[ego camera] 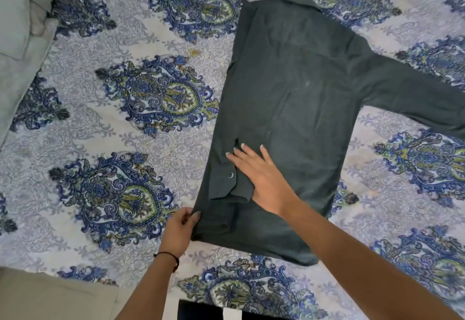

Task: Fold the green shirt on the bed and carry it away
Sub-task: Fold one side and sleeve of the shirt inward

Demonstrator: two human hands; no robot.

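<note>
I rate the green shirt (297, 88), flat on the bed (100, 143), as light, limp cloth that sags unsupported: my right hand (263, 181) presses it with straight fingers, my left hand (179, 232) pinches the near hem corner, a sound hold.

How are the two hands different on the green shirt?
The left hand pinches a near corner of the green shirt with curled fingers; the right hand lies flat by the folded-in sleeve, fingers straight. The left wrist wears a dark band; the right wrist is bare. Both hands touch the shirt.
</note>
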